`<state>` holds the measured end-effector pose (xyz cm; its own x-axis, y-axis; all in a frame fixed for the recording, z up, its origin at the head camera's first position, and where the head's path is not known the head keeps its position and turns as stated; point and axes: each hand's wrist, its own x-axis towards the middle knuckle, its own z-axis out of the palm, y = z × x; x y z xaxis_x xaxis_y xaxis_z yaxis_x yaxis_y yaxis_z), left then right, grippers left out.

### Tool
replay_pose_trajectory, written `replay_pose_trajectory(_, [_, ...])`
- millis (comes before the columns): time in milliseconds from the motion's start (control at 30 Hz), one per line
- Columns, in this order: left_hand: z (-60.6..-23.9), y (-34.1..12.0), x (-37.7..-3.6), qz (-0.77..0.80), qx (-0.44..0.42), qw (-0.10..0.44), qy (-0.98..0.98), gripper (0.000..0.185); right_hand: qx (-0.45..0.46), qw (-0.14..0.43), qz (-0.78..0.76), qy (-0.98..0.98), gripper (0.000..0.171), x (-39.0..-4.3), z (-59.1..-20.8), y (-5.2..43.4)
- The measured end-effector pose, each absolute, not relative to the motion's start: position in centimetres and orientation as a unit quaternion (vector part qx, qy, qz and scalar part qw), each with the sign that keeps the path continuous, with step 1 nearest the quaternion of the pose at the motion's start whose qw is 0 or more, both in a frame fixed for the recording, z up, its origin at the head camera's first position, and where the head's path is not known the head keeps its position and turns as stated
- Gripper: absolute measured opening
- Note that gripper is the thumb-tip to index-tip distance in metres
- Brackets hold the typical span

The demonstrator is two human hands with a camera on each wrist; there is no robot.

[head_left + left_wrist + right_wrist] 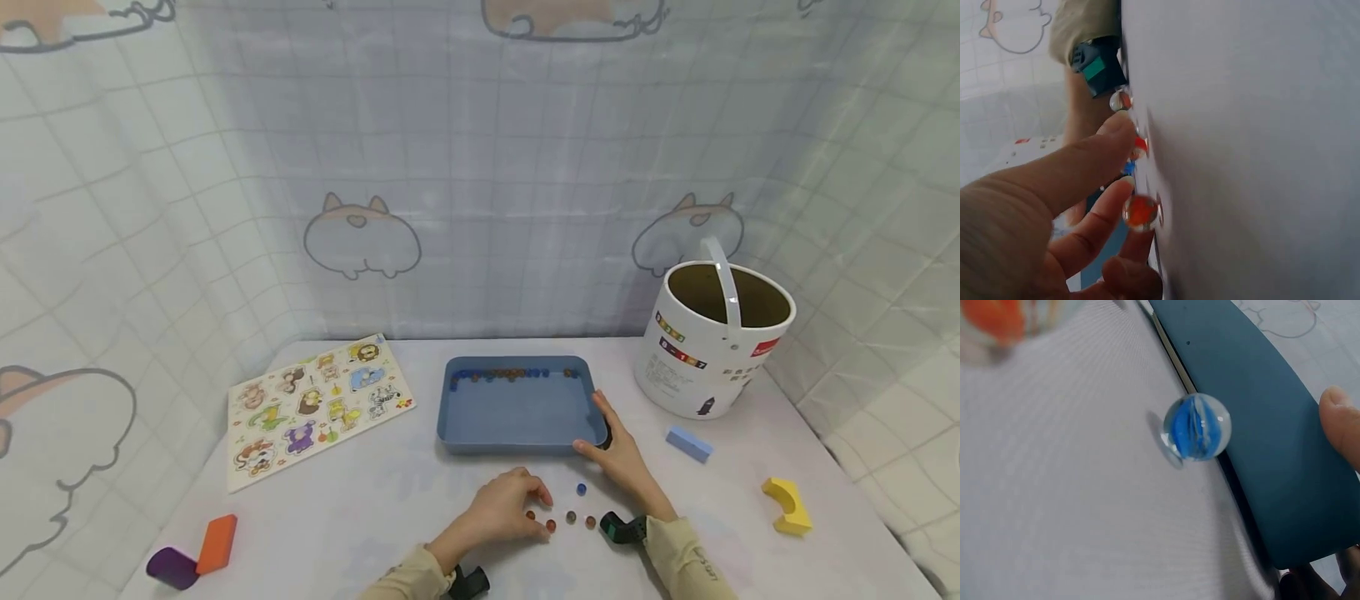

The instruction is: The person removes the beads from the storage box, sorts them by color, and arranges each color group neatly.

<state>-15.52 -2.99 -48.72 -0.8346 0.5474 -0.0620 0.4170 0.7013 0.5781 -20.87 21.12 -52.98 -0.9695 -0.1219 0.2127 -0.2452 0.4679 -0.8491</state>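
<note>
A blue tray point(517, 449) stands mid-table, with several blue and amber marbles point(510, 373) lined along its far wall. My right hand point(624, 460) grips its near right corner, thumb at the front rim and fingers along the right side. In front of the tray lie several loose glass marbles, among them a blue one point(1197, 427) near the tray wall. My left hand point(506, 506) reaches over the table, thumb and index finger apart around an orange-red marble point(551, 526). Another orange marble point(1141, 213) lies close to the left fingers.
A white bucket point(678, 367) with a handle stands back right. Near it are a blue block point(689, 444) and a yellow arched block point(787, 506). On the left lie an animal puzzle board point(318, 408), an orange block point(217, 543) and a purple cylinder point(172, 568).
</note>
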Motion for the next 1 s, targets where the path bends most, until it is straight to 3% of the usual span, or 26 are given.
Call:
replay_pose_trajectory(400, [-48.9, -2.2, -16.0, 0.287, 0.274, 0.106, 0.912, 0.013, 0.105, 0.058, 0.517, -0.848, 0.091, -20.8, -52.6, 21.1])
replay_pose_trajectory(633, [-47.3, -2.2, -17.2, 0.371, 0.271, 0.155, 0.875, 0.01, 0.109, 0.06, 0.51, -0.851, 0.091, -20.8, -52.6, 21.1])
replay_pose_trajectory(800, [-43.7, -1.6, -20.8, 0.467, 0.251, 0.145, 0.836, 0.017, 0.104, 0.065, 0.509, -0.852, 0.091, -21.0, -52.6, 21.3])
replay_pose_trajectory(1000, [-42.4, 0.1, -27.7, 0.624, 0.146, 0.199, 0.742, 0.031, 0.105, 0.053, 0.52, -0.846, 0.09, -20.9, -52.8, 20.9])
